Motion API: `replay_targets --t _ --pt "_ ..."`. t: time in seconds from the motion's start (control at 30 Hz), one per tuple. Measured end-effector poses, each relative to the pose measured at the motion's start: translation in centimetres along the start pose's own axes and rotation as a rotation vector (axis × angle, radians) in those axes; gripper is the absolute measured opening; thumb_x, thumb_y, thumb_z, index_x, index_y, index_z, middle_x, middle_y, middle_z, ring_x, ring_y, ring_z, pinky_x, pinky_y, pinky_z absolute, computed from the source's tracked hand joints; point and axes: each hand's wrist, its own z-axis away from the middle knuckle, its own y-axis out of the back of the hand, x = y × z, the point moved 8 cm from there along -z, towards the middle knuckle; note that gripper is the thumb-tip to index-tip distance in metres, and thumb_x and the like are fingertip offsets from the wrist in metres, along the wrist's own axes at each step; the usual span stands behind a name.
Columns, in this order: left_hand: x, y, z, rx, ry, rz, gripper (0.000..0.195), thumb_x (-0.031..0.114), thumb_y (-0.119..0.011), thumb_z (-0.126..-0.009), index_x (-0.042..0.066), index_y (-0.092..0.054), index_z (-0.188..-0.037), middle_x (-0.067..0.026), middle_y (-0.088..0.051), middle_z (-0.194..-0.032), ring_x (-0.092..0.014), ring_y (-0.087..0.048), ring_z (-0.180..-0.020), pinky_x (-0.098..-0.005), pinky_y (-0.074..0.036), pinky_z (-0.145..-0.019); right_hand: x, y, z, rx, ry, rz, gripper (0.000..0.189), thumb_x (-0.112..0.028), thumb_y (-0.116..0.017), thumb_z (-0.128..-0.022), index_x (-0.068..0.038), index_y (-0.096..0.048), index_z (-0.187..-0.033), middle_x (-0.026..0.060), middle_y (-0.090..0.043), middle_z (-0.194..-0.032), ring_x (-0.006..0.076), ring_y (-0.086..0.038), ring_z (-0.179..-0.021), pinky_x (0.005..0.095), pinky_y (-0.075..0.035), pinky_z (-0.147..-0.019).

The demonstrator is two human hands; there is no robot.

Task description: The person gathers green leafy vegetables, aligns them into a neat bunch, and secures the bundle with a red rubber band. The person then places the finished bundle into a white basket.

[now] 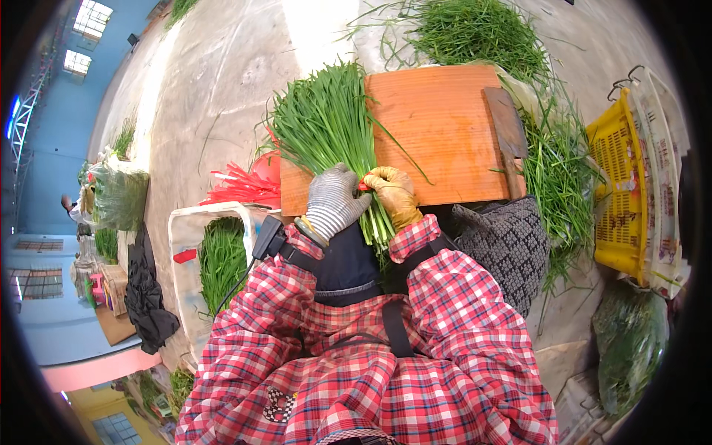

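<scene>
A large bunch of long green leafy stems, like garlic chives (334, 117), lies over the left part of a wooden board (439, 133), its pale stem ends towards me. My left hand (336, 200), in a grey-striped knit glove, is closed around the bunch's left side near the stem ends. My right hand (394, 194), in a yellowish glove, pinches a red strip (364, 182) at the bunch's right side. A cleaver (505, 125) rests on the board's right edge, its handle towards me. Red strips (245, 186) lie by a red bowl (267, 167) left of the board.
A white crate (177, 245) with green stems stands at left. Loose greens (478, 33) cover the floor beyond the board and along its right. A yellow plastic basket (620, 189) and a plastic bag of greens (628, 345) are at far right. Patterned cloth (503, 250) lies near my right forearm.
</scene>
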Motion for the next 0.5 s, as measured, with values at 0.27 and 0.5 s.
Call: replay_targets --t 0.27,0.5 --pt "-2.2 -3.1 -1.5 -0.24 0.116 0.127 0.042 0.044 -0.064 -0.076 0.004 -0.07 -0.084 -0.0172 -0.063 -0.09 -0.035 -0.064 -0.087 -0.0447 -0.05 -0.077 -0.4 0.6 0.2 0.115 0.103 0.134 0.008 -0.011 -0.069 -0.082 -0.003 -0.071 -0.082 0.0001 -0.069 -0.075 0.0075 -0.057 -0.068 0.0248 -0.046 -0.064" --pt "-3.3 -4.3 -1.2 -0.142 0.03 0.385 0.021 0.019 -0.064 -0.083 -0.002 -0.069 -0.085 -0.0168 -0.061 -0.083 -0.033 -0.06 -0.083 -0.0398 -0.048 -0.077 0.2 0.4 0.1 0.117 0.112 0.042 0.013 -0.016 -0.071 -0.08 -0.002 -0.07 -0.079 0.0063 -0.069 -0.073 0.0143 -0.064 -0.067 0.0298 -0.05 -0.064"
